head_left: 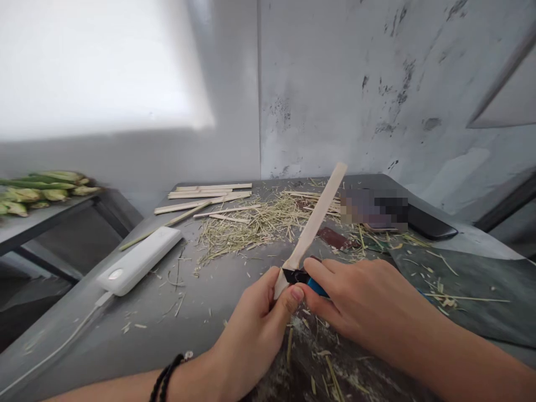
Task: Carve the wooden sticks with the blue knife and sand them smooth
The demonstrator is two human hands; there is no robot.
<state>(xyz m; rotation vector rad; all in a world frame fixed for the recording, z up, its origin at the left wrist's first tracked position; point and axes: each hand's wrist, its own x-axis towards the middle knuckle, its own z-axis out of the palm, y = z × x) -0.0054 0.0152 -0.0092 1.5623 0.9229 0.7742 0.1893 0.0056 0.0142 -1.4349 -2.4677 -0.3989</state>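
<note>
Above the tabletop (201, 312), a flat, pale wooden strip (318, 220) points to one o'clock, narrowing downward. The left hand (251, 324) pinches its base; the right hand (355, 296) grips a black-bladed knife (296, 276) against it.

White power bank (142, 261) with cable (77, 330)

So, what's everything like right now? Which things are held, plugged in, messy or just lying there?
Left hand: closed on the wooden strip
Right hand: closed around the blue-handled cutter
Wooden strip: held, far end tilted up
Blue-handled cutter: black blade against the strip
Table: littered
Shavings: loose, scattered
Pale sticks: lying down
White box: lying down, cable plugged in
Black bracelet: worn
Green bundle: heaped
</note>
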